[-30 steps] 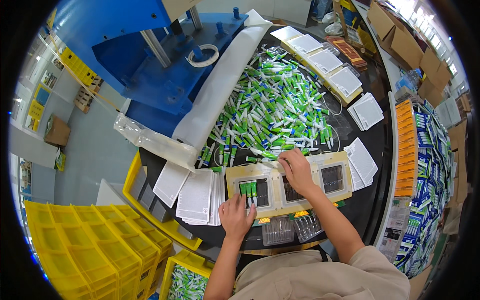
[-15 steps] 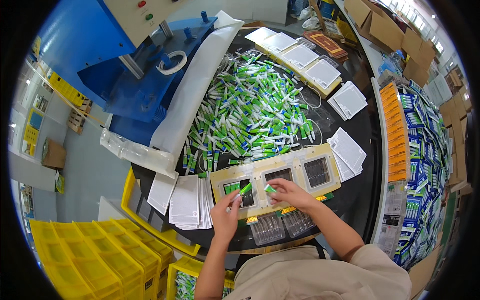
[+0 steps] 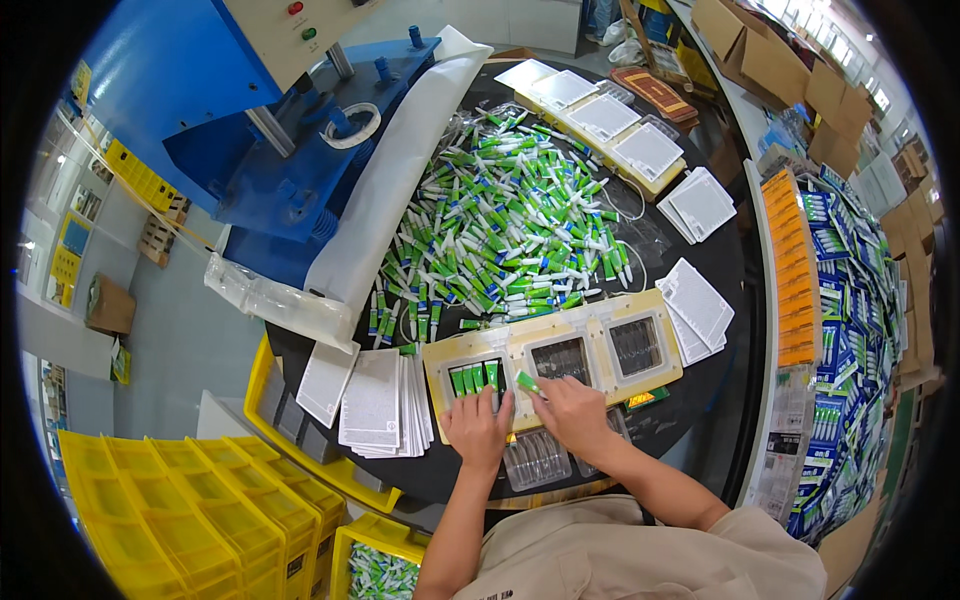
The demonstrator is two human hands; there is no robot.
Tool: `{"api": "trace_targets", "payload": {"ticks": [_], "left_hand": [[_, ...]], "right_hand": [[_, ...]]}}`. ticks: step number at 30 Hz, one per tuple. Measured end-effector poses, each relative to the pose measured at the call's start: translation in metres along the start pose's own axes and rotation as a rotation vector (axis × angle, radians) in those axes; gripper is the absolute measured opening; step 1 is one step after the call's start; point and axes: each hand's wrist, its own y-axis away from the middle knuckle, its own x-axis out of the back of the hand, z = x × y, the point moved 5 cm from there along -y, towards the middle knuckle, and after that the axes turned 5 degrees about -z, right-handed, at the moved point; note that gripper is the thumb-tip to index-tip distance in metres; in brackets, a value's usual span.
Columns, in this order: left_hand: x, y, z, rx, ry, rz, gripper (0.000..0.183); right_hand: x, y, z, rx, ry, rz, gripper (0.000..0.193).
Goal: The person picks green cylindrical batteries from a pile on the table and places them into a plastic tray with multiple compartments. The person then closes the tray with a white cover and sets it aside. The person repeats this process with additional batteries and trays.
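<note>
A long cream-yellow holder with three windows lies at the table's near edge. Several small green tubes lie side by side in its left window. My left hand rests over the near side of that window, fingers stretched out onto the lower ends of the tubes, which they hide. Just to the right, my right hand pinches one loose green tube above the bar between the left and middle windows. Clear plastic blisters sit in the middle and right windows, with no tubes in them.
Beyond the holder spreads a big pile of green-and-white tubes. White printed cards are stacked at left, more cards at right. A second holder stands at the back. A blue machine rises left; yellow crates stand below.
My left hand has lowered onto the left window, and the tube it held now lies in the row there. My right hand has shifted slightly left and down, still with its tube.
</note>
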Motion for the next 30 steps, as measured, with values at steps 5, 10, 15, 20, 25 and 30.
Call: {"api": "trace_targets", "payload": {"ticks": [5, 10, 15, 20, 25, 30], "left_hand": [[0.005, 0.007, -0.004, -0.155, 0.006, -0.153, 0.033], [-0.005, 0.011, -0.014, -0.159, 0.059, -0.228, 0.034], [-0.010, 0.017, -0.021, -0.107, 0.141, -0.221, 0.039], [-0.011, 0.019, -0.029, -0.110, 0.140, -0.301, 0.039], [-0.009, 0.017, -0.028, -0.163, 0.143, -0.385, 0.038], [-0.003, -0.006, -0.032, -0.173, 0.213, -0.394, 0.033]], "right_hand": [[-0.027, -0.014, -0.006, 0.127, 0.046, 0.083, 0.022], [-0.057, -0.016, -0.005, 0.100, 0.127, 0.092, 0.028], [-0.071, -0.016, -0.016, 0.048, 0.165, 0.046, 0.036], [-0.058, -0.011, -0.019, -0.015, 0.071, 0.089, 0.039], [-0.062, -0.008, -0.019, 0.057, 0.134, -0.005, 0.038], [-0.046, -0.040, 0.005, 0.055, -0.027, 0.067, 0.031]]}}
